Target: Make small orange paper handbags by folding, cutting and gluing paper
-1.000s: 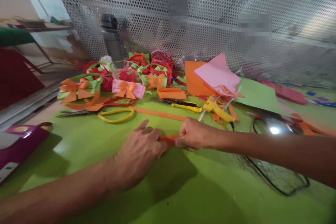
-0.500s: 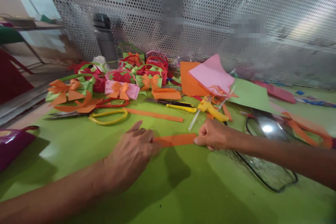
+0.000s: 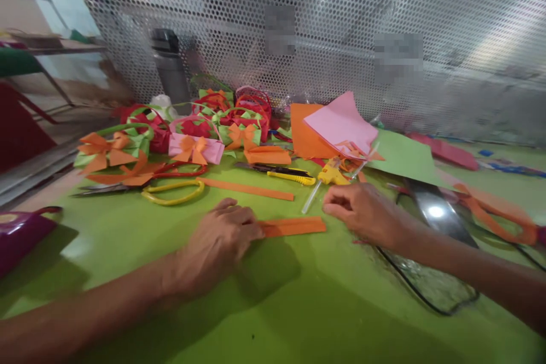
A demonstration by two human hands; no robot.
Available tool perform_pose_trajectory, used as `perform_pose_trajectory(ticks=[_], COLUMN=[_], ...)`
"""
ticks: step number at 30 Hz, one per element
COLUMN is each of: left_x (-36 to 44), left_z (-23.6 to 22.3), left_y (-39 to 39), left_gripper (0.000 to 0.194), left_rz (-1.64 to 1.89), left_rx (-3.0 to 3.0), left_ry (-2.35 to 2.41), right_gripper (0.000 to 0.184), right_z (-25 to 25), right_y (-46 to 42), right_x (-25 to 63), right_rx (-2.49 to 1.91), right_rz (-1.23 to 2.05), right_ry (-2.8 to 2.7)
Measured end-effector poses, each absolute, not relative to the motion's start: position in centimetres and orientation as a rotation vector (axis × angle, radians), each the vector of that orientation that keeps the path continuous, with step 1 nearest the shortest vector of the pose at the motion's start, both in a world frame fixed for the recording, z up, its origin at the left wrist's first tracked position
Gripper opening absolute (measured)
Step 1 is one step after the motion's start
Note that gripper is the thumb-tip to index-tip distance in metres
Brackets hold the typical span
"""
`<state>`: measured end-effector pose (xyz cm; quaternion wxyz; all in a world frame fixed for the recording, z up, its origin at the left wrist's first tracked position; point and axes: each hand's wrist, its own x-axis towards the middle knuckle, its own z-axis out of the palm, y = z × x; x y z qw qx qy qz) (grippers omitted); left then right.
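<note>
Lying flat, orange strip (image 3: 294, 226) running left-right

I can read no text, label, brand, number or sign anywhere here. Two patches on the perforated metal screen (image 3: 324, 23) behind the surface are blurred out, so whatever stands there is illegible. The grey bottle (image 3: 170, 68) shows no lettering that I can make out, and neither does the yellow glue gun (image 3: 331, 173) or the yellow utility knife (image 3: 290, 176). The purple case (image 3: 19, 233) at the left edge has a pale patch on top, too blurred to read.
</note>
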<state>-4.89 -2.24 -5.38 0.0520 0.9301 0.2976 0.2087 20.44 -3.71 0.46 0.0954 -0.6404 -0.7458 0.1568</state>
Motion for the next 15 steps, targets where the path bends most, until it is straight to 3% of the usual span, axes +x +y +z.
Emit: perform_pose_trajectory(ticks=[6,15], left_x=[-3.1,-2.7], left_z=[-5.3,-4.4], left_y=[-2.4,-2.5], left_gripper=[0.025,0.018], left_rz=[0.721,0.579], left_rx=[2.814,2.659], left_ry=[0.789,1.021], right_gripper=[0.011,0.005], right_z=[-0.2,-2.6], right_y=[-4.1,-3.4], right_x=[16.9,17.4], right_rx=[-1.734,-1.804], right_rz=[0.718,0.78], right_ry=[-2.347,-2.311])
